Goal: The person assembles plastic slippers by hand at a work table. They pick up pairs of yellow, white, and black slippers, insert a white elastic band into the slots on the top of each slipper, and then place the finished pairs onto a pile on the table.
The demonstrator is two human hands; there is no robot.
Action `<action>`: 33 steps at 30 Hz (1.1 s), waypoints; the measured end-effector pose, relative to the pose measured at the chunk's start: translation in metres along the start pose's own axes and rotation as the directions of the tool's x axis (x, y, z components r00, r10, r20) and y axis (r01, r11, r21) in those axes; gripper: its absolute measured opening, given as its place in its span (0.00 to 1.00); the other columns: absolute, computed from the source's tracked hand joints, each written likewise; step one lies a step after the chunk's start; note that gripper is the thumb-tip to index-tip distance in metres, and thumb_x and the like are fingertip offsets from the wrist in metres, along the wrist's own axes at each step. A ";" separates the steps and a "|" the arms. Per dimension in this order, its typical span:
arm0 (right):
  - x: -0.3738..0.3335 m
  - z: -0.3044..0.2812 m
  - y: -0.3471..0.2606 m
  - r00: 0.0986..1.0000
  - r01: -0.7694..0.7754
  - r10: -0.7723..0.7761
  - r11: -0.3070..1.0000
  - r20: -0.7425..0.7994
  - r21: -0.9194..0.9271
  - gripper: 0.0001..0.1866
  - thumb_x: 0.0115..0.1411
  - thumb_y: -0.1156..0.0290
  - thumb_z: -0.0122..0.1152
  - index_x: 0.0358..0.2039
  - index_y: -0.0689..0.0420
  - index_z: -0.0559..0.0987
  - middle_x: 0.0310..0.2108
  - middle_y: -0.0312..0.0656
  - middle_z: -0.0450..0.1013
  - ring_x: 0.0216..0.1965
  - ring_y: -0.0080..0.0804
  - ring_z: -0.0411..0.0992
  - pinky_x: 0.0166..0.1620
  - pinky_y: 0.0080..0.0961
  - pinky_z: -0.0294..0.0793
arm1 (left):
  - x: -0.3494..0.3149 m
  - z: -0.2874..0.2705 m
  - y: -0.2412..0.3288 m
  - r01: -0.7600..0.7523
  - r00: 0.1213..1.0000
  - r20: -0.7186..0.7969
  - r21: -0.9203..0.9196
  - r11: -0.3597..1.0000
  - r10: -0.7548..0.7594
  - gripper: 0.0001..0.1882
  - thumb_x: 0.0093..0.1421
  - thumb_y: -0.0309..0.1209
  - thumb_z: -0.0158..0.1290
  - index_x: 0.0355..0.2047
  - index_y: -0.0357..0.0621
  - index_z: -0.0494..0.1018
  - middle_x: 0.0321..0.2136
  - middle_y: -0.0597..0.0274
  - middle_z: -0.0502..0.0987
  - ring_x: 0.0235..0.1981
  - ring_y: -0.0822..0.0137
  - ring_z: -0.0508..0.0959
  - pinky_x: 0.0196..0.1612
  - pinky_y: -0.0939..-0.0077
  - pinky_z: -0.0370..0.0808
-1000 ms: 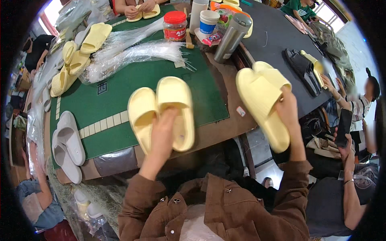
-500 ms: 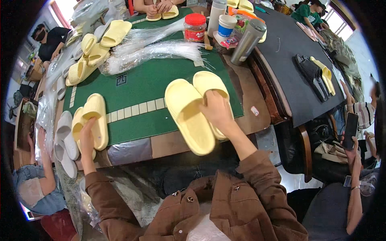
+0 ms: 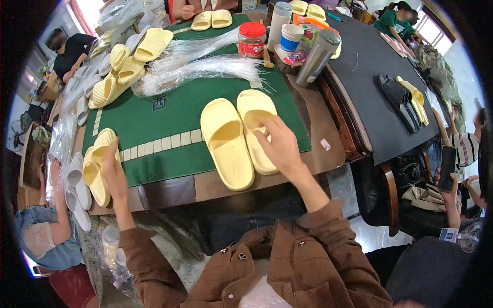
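Observation:
A pair of pale yellow slide slippers lies side by side on the green mat (image 3: 169,120), its left slipper (image 3: 233,167) and right slipper (image 3: 255,105) both reaching over the mat's near edge. My right hand (image 3: 281,146) hovers at the right slipper's strap, thumb and fingers apart, gripping nothing. At the table's left front corner rests a second yellow pair (image 3: 92,177), one slipper partly overlapping the other. Beside it is my left hand (image 3: 115,172), fingers stretched along the slipper's right side; whether they touch it is hard to see.
Grey slippers (image 3: 77,187) lie left of the near yellow pair. Farther back are bundles of clear plastic strands (image 3: 205,72), more yellow slippers (image 3: 154,43), a red-lidded jar (image 3: 252,40) and a steel tumbler (image 3: 318,59). A dark table (image 3: 359,92) adjoins on the right. People sit around.
The right-hand pair has moved left and come to lie flat, and my right hand has loosened from it. The left pair has shifted left; my left hand has come out of its slipper.

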State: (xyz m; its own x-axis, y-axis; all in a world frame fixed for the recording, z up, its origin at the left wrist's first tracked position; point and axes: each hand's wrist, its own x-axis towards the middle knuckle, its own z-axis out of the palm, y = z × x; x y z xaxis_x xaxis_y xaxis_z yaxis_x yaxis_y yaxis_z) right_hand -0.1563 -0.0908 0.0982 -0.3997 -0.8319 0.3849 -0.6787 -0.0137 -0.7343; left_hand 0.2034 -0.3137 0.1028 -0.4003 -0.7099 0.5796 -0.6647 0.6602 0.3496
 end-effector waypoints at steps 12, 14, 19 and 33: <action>-0.046 -0.025 -0.093 0.790 -0.450 -0.045 0.634 0.612 0.629 0.28 0.59 0.71 0.59 0.58 0.59 0.62 0.34 0.40 0.74 0.34 0.24 0.73 0.33 0.19 0.72 | -0.011 0.001 0.253 0.235 0.972 0.234 -0.970 -0.054 0.037 0.24 0.65 0.20 0.37 0.62 0.35 0.58 0.61 0.48 0.62 0.61 0.54 0.65 0.64 0.62 0.62; -0.052 -0.051 -0.088 0.696 -0.528 -0.029 0.656 0.717 0.539 0.18 0.61 0.72 0.55 0.52 0.60 0.69 0.31 0.37 0.74 0.31 0.21 0.74 0.31 0.18 0.71 | -0.009 0.002 0.243 0.216 0.973 0.222 -0.973 -0.086 -0.068 0.23 0.66 0.21 0.38 0.62 0.38 0.58 0.61 0.50 0.61 0.54 0.60 0.72 0.58 0.68 0.70; -0.068 -0.110 -0.079 0.639 -0.375 0.089 0.903 0.764 0.208 0.09 0.61 0.74 0.55 0.41 0.61 0.77 0.30 0.39 0.75 0.28 0.23 0.74 0.32 0.21 0.73 | -0.003 0.005 0.188 0.134 0.938 0.132 -0.991 -0.017 -0.319 0.19 0.67 0.23 0.38 0.57 0.40 0.66 0.56 0.53 0.69 0.41 0.69 0.78 0.38 0.82 0.77; -0.039 -0.049 -0.009 0.892 0.446 -0.418 0.876 0.173 -0.184 0.12 0.49 0.79 0.57 0.37 0.57 0.75 0.38 0.42 0.74 0.37 0.42 0.74 0.37 0.33 0.75 | -0.028 0.091 0.235 0.435 0.807 0.591 -0.604 0.668 0.009 0.06 0.61 0.21 0.42 0.33 0.34 0.70 0.26 0.51 0.73 0.21 0.61 0.76 0.26 0.69 0.72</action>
State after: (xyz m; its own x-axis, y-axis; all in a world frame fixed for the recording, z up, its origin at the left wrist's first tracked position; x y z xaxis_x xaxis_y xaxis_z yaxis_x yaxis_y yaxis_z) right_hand -0.1650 -0.0310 0.1172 0.0338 -0.8321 0.5536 -0.8863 -0.2810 -0.3682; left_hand 0.0015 -0.1606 0.1017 -0.7014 -0.7118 0.0358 -0.2370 0.2803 0.9302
